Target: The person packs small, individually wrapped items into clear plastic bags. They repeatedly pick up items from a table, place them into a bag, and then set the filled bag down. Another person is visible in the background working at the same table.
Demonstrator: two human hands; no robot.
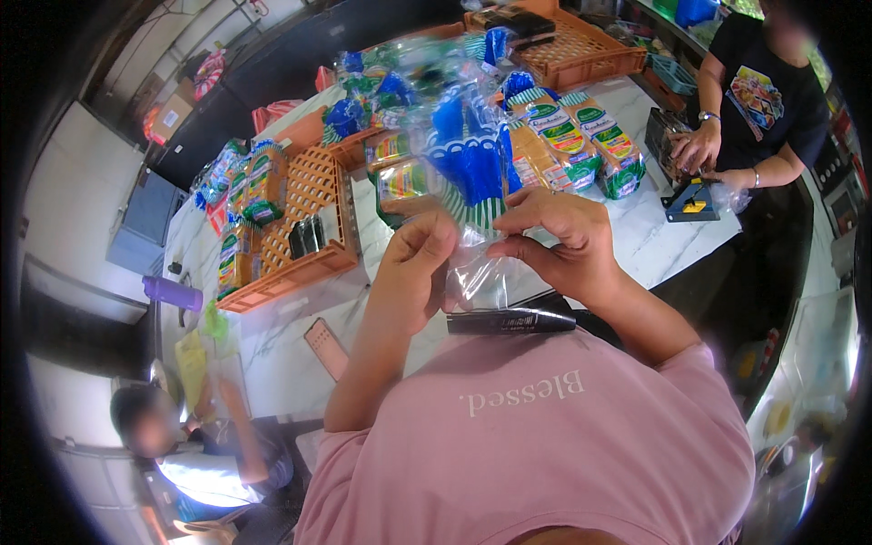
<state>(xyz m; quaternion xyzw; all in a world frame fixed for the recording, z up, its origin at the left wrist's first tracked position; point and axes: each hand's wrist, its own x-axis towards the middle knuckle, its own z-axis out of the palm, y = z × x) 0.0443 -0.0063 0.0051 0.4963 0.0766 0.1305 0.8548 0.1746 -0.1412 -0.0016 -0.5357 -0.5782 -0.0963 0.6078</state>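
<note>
- Nearest to us is our own pink shirt (545, 436), filling the lower part of the view, with both forearms rising from it.
- Our left hand (413, 272) is closed, its fingers curled and pinching the lower left edge of a clear plastic bag (472, 182).
- Our right hand (559, 241) is also closed on that bag, thumb and fingertips gripping its right edge, just beside the left hand.
- We hold the clear plastic bag up in front of us, above the table (291, 336); it is printed in blue with green and white stripes, and its empty lower end hangs crumpled between our hands.
- Just under the hands a black tool (513, 320) lies at the near edge of the table, close to our chest.
- On the table behind the bag we see packed loaves (581, 136) in green-labelled wrappers, lying side by side.
- To our left stands an orange crate (304, 227) with more packed loaves along its far side.
- A second orange crate (581, 50) sits at the far end of the table.
- Across on our right, another person in a black shirt (763, 100) has both hands on a small blue and yellow device (692, 200).
- A purple bottle (171, 292) lies on a ledge far to our left.
</note>
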